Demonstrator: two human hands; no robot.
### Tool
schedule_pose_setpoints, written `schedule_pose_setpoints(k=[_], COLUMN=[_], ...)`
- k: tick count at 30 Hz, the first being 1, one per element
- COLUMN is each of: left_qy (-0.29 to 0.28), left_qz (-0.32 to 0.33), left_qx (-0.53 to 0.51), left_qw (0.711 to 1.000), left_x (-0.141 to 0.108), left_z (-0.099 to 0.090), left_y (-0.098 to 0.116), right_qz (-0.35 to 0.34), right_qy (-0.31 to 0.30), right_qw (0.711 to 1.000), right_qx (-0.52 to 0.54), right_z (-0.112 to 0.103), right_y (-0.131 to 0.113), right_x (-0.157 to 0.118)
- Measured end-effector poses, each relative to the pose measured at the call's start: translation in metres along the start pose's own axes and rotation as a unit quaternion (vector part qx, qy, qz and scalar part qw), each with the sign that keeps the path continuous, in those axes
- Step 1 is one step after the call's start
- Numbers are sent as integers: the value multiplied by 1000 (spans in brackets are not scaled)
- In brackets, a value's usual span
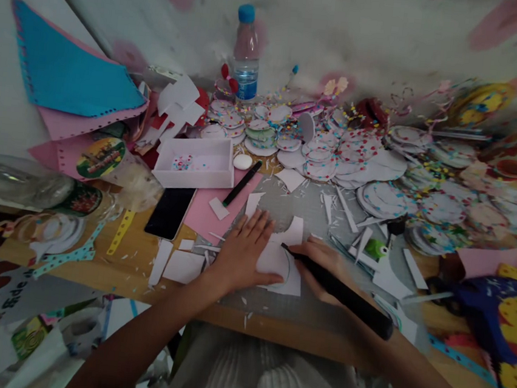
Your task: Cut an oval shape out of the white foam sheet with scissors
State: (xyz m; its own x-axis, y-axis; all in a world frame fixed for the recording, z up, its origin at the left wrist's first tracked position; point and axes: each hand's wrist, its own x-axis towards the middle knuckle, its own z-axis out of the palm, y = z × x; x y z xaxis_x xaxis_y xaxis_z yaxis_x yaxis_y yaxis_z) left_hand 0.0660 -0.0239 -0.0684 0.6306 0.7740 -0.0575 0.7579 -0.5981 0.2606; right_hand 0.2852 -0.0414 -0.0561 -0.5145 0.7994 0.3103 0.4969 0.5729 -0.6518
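My left hand [244, 250] lies flat with its fingers spread, pressing on a white foam-like sheet [294, 270]. A curved greenish line is drawn on the sheet. My right hand [322, 264] is closed around a long black craft knife [345, 291], thick at the rear and slim at the front. Its tip meets the sheet near the curved line, just right of my left hand; the blade is too small to make out. Beneath the sheet is a grey cutting mat [280, 199], strewn with white offcuts [346, 208].
Piles of decorated white discs [317, 154] line the back. A white box [195, 160], a phone [169, 211] and a black marker [242, 183] lie left. A water bottle [246, 58] stands behind. A blue glue gun [485, 307] lies right.
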Motion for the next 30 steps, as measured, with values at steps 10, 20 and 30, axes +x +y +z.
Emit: schedule_pose_setpoints(k=[10,20,30], left_qy=[0,4,-5], left_qz=[-4,-7,-12], left_qx=[7,9,18], left_qw=[1000,1000,1000], left_x=[1,1,3], left_z=[1,0,-2], left_y=[1,2,3], right_qz=[16,44,87], right_qy=[48,70,106], right_qw=[999,997,990], right_qx=[8,2,11], right_z=[7,17,24], right_y=[-7,-12,-23], right_x=[-9,-24,-36])
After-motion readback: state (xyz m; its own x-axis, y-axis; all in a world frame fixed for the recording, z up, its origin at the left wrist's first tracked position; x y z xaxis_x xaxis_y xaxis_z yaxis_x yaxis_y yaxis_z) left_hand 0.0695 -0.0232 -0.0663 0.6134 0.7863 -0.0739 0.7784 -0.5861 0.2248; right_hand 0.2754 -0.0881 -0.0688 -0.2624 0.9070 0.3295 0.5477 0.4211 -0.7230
